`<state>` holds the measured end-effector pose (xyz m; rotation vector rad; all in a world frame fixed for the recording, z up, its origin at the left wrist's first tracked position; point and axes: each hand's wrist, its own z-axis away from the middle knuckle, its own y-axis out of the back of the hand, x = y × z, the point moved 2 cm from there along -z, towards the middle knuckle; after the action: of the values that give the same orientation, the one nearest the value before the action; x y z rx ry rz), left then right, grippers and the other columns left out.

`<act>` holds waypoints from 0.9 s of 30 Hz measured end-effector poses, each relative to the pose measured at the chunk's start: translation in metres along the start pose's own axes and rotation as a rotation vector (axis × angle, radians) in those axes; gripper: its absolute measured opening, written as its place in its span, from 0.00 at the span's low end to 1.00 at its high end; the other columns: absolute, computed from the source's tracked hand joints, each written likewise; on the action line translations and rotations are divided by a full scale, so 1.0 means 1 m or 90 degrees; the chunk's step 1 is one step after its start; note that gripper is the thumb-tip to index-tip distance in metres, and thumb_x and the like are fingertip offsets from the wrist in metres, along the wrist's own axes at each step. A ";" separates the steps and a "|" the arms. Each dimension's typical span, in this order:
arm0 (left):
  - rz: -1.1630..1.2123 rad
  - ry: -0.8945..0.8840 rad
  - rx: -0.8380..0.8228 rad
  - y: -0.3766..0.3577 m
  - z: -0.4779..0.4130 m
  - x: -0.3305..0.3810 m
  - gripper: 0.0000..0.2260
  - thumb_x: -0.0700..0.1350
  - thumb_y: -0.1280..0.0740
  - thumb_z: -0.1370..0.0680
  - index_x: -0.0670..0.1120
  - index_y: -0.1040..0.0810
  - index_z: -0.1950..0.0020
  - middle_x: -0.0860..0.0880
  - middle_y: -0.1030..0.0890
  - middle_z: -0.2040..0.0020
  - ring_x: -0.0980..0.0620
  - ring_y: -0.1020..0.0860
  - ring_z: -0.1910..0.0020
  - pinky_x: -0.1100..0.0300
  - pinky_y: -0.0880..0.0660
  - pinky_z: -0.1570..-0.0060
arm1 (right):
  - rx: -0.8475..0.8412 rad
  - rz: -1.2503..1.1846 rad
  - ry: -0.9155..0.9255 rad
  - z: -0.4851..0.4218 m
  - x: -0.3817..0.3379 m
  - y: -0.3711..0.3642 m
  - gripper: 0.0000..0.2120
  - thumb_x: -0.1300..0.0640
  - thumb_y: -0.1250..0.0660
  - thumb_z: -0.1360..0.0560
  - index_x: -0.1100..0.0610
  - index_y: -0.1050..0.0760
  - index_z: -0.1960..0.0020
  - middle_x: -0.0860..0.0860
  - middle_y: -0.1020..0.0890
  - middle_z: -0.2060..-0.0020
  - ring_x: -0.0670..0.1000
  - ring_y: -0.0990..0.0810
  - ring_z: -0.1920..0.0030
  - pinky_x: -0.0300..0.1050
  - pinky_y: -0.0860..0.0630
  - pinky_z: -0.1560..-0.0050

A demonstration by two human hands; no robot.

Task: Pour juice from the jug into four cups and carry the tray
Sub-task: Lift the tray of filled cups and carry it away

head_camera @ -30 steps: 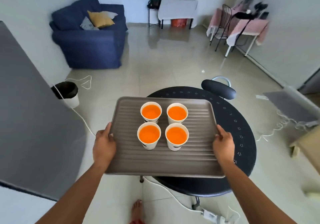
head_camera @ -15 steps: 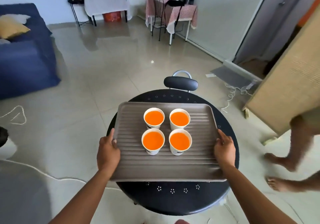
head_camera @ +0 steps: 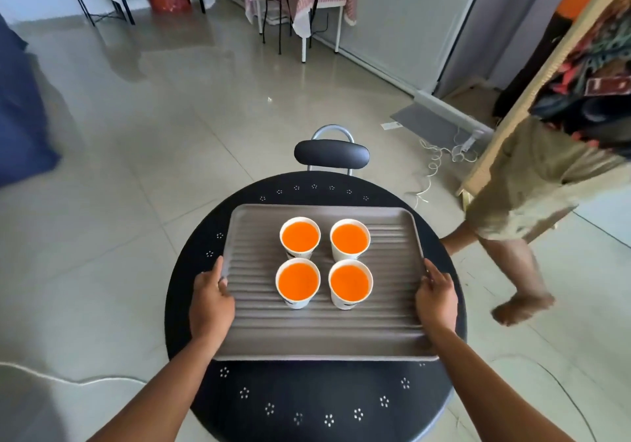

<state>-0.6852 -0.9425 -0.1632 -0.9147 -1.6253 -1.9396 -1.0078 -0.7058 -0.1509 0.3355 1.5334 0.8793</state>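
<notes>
The left hand (head_camera: 211,300) is closed around the left short edge of the grey ribbed rectangular plastic tray (head_camera: 321,334), thumb on top of the rim at about 9 o'clock of the tray. The right hand (head_camera: 437,296) grips the opposite short edge in the same way, at about 3 o'clock. Both hands sit equally near to the load, so neither one leads.

The long axis of the tray runs from left to right, from 9 to 3 o'clock, between the two hands. The four white paper cups of orange juice (head_camera: 323,262) stand upright in a square at the middle of the tray, a little toward 12 o'clock, filled almost to the rim.

The tray lies over the round black table with small white flower marks (head_camera: 307,404) (whether it already rests on the top or hangs just above it cannot be told). A black padded chair back (head_camera: 331,154) stands at 12 o'clock, and another person's bare leg (head_camera: 512,271) is close at 3 o'clock, so the lowering probably needs a level tray.
</notes>
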 end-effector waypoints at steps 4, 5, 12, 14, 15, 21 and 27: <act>-0.003 0.004 -0.006 -0.019 -0.023 0.001 0.21 0.41 0.43 0.18 0.51 0.35 0.25 0.45 0.28 0.39 0.45 0.23 0.48 0.54 0.26 0.55 | 0.000 0.005 -0.004 -0.022 0.005 -0.019 0.21 0.61 0.43 0.19 0.50 0.28 0.28 0.55 0.24 0.43 0.60 0.22 0.44 0.56 0.25 0.42; -0.004 0.006 -0.008 -0.024 -0.028 0.001 0.21 0.41 0.43 0.18 0.51 0.35 0.25 0.46 0.28 0.39 0.45 0.23 0.47 0.54 0.26 0.55 | -0.002 0.003 -0.005 -0.027 0.007 -0.023 0.21 0.61 0.43 0.19 0.50 0.28 0.28 0.54 0.24 0.43 0.59 0.22 0.44 0.56 0.25 0.42; -0.027 -0.004 -0.009 -0.050 -0.057 -0.002 0.23 0.36 0.42 0.19 0.51 0.35 0.25 0.46 0.28 0.43 0.50 0.24 0.52 0.57 0.29 0.58 | -0.013 0.015 -0.029 -0.056 0.019 -0.050 0.21 0.61 0.43 0.19 0.51 0.29 0.27 0.54 0.24 0.45 0.59 0.22 0.46 0.55 0.25 0.44; -0.040 -0.010 -0.014 -0.057 -0.063 -0.003 0.24 0.35 0.41 0.19 0.51 0.36 0.24 0.47 0.28 0.44 0.52 0.25 0.54 0.60 0.29 0.60 | -0.014 0.018 -0.036 -0.063 0.021 -0.055 0.21 0.61 0.42 0.19 0.51 0.28 0.28 0.54 0.24 0.46 0.59 0.22 0.45 0.56 0.24 0.43; -0.043 -0.013 -0.015 -0.059 -0.066 -0.003 0.24 0.35 0.41 0.19 0.51 0.36 0.24 0.47 0.28 0.44 0.52 0.25 0.54 0.62 0.30 0.62 | -0.015 0.020 -0.039 -0.066 0.022 -0.057 0.21 0.61 0.42 0.19 0.51 0.28 0.28 0.54 0.24 0.46 0.59 0.22 0.45 0.57 0.24 0.43; -0.061 -0.020 -0.017 -0.074 -0.078 -0.003 0.25 0.35 0.41 0.20 0.52 0.36 0.24 0.49 0.29 0.45 0.51 0.24 0.53 0.63 0.31 0.64 | -0.018 0.024 -0.064 -0.076 0.025 -0.064 0.21 0.61 0.43 0.19 0.51 0.29 0.27 0.54 0.25 0.47 0.57 0.23 0.49 0.56 0.26 0.43; -0.082 -0.024 -0.021 -0.084 -0.081 -0.008 0.26 0.34 0.40 0.20 0.52 0.36 0.24 0.48 0.28 0.45 0.51 0.24 0.54 0.60 0.30 0.65 | -0.020 0.032 -0.065 -0.080 0.032 -0.067 0.21 0.61 0.43 0.19 0.50 0.29 0.27 0.52 0.26 0.50 0.52 0.26 0.55 0.52 0.25 0.48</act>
<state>-0.7552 -1.0044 -0.2336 -0.8835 -1.7175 -2.0525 -1.0704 -0.7555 -0.2259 0.3918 1.4204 0.9108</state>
